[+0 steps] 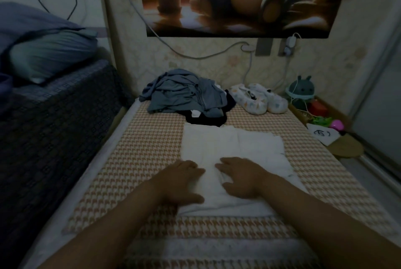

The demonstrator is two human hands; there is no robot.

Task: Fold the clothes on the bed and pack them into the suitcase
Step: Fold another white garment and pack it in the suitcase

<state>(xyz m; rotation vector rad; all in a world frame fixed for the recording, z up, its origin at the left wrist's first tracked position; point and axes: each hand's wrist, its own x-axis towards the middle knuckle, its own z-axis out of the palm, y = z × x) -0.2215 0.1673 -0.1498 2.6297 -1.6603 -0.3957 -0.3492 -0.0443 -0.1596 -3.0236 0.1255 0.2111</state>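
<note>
Houndstooth bedding (134, 160) is covered at its middle by a white garment (234, 147), laid flat and partly folded. Its near end is pressed by the left hand (184, 182) and the right hand (240, 179), fingers extended, nothing gripped. Unfolded grey clothes (182, 93) are heaped just beyond it.
</note>
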